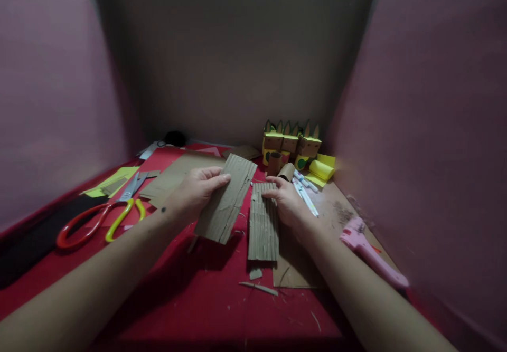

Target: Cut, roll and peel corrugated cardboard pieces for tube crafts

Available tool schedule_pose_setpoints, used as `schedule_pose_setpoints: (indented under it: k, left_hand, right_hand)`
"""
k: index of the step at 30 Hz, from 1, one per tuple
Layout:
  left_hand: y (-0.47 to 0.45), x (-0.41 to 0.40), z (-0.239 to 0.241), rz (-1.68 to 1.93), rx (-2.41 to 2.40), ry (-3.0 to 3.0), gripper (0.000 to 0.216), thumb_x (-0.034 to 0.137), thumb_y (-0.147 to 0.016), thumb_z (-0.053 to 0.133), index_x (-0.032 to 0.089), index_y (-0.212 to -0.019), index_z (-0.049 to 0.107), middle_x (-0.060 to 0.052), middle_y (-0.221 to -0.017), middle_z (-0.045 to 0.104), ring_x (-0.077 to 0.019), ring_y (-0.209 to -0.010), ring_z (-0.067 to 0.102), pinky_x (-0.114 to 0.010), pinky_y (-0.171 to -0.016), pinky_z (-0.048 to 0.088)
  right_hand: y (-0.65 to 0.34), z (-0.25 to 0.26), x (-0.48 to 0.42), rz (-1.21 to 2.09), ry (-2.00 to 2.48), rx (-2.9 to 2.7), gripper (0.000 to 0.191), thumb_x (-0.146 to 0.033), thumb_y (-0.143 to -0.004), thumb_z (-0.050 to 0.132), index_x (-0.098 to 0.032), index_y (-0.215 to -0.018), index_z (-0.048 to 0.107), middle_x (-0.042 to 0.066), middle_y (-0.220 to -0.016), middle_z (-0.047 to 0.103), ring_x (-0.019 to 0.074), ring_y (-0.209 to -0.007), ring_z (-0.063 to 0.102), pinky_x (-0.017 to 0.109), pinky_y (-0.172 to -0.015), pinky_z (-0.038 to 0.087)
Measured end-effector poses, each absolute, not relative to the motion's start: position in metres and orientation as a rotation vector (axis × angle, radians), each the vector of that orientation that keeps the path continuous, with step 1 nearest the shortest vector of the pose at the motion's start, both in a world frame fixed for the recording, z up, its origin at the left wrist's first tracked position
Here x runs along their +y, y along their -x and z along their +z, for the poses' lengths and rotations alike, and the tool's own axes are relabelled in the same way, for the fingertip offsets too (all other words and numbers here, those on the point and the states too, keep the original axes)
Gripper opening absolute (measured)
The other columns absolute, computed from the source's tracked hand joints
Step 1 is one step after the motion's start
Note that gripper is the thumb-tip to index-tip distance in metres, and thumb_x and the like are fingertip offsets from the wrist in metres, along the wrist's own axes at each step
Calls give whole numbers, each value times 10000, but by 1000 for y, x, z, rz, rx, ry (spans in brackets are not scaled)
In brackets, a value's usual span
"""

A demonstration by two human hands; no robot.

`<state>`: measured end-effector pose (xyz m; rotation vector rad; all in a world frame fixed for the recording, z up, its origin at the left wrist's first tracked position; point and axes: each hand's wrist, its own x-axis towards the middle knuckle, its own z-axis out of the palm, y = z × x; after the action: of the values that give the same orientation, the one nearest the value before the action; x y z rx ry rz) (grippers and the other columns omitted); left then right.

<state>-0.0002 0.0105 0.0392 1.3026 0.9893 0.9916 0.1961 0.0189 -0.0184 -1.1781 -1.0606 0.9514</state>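
Note:
My left hand point(197, 191) grips a tilted strip of brown corrugated cardboard point(226, 200), lifted just above the red surface. My right hand point(288, 202) rests on the top right edge of a second corrugated strip point(263, 222) that lies flat, its fingers curled against the edge. The two strips sit side by side, nearly touching. Small cardboard scraps point(259, 287) lie in front of them.
Scissors point(114, 212) with red and yellow handles lie at the left beside yellow paper point(113, 179). A pink glue gun point(366, 246) lies at the right. Yellow-and-brown cardboard figures point(291, 143), cardboard tubes point(279, 166), a yellow paper roll point(321, 169) and white pens point(304, 191) stand behind. Walls close in all round.

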Motion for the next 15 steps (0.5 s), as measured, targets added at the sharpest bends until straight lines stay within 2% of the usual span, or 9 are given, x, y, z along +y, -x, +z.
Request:
schedule_pose_setpoints:
  k: [3,5,6,8,10,12,15]
  left_hand:
    - [-4,13,28,983,931,-1307,243,328,-736,701,159,-911,704,-23,-695,725,-143,-547,614,-235,-517,487]
    - [-6,13,20,970,902,-1328,277,353,-759,697,165,-961,704,-30,-729,732,-152,-590,629,-246,-555,499]
    - [-6,12,17,959,884,-1352,294,370,-770,694,165,-981,704,-35,-753,736,-157,-621,640,-249,-579,504]
    - [-6,11,13,932,846,-1417,316,394,-788,688,166,-1005,707,-47,-808,744,-168,-689,660,-251,-628,513]
    - [-5,11,10,895,825,-1456,321,405,-802,682,168,-1018,707,-56,-856,751,-172,-719,671,-252,-650,520]
    - [-4,10,9,868,809,-1435,315,404,-811,679,174,-1026,702,-58,-857,756,-176,-704,682,-257,-637,531]
    - [-2,10,8,846,787,-1352,296,379,-820,674,168,-1026,697,-64,-815,758,-185,-657,694,-276,-618,551]
  right_hand:
    - [-192,-12,12,764,1169,-1069,379,-159,-636,659,-200,-1012,656,76,-1093,660,245,-1092,576,402,-992,424]
    - [-189,-8,4,642,1106,-1124,271,-242,-730,639,-200,-996,668,82,-1128,653,234,-1120,551,390,-1016,399]
    - [-187,-6,0,693,1051,-1182,232,-292,-773,622,-195,-976,679,78,-1060,677,220,-1032,587,375,-955,442]
    - [-182,-6,-7,1043,911,-1193,231,-370,-815,585,-176,-887,689,58,-851,693,175,-754,610,308,-685,504]
    - [-179,-7,-11,1270,824,-1126,193,-346,-784,628,-160,-775,677,28,-707,664,125,-583,557,246,-533,455]
    - [-177,-8,-13,1372,777,-1074,155,-301,-742,670,-148,-717,668,18,-651,648,107,-538,547,224,-495,446]
    - [-176,-10,-13,1482,725,-1047,149,-281,-719,683,-142,-774,685,26,-665,670,115,-525,575,237,-499,484]
